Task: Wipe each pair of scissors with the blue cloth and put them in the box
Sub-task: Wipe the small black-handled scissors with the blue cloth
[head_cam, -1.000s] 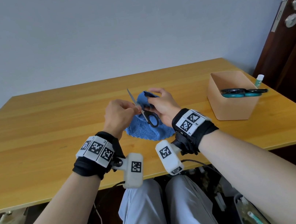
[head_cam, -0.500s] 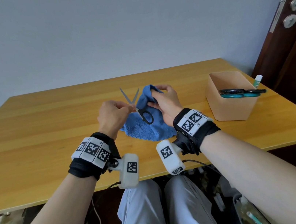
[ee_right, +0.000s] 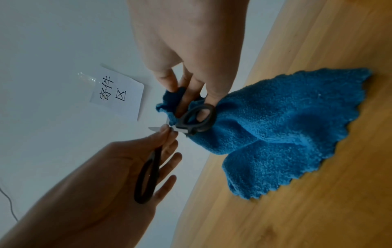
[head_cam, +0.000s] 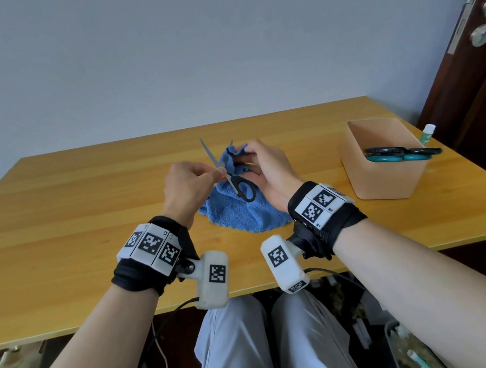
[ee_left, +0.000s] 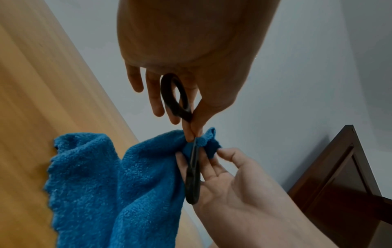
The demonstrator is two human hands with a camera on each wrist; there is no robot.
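Note:
Black-handled scissors [head_cam: 233,182] are held up over the table with their blades spread apart. My left hand [head_cam: 218,173] pinches them at the pivot between thumb and forefinger, and one handle loop lies against its palm in the right wrist view. My right hand [head_cam: 247,156] grips a fold of the blue cloth [head_cam: 246,218] bunched around the right blade; the cloth's tail hangs down onto the wood. The left wrist view shows the scissors [ee_left: 192,181] and cloth [ee_left: 106,176]; the right wrist view shows the same scissors [ee_right: 197,130] and cloth [ee_right: 275,125]. The wrapped blade is mostly hidden.
A tan open box [head_cam: 392,180] stands at the right of the wooden table [head_cam: 52,228] with teal and black scissors [head_cam: 401,154] lying across its top. A small glue stick [head_cam: 428,134] stands behind it. A dark wooden door [head_cam: 477,70] is at far right.
The scissor blades have opened from closed into a V. My right hand has slid the cloth up onto the right blade, while the left hand has shifted slightly left and kept its pinch.

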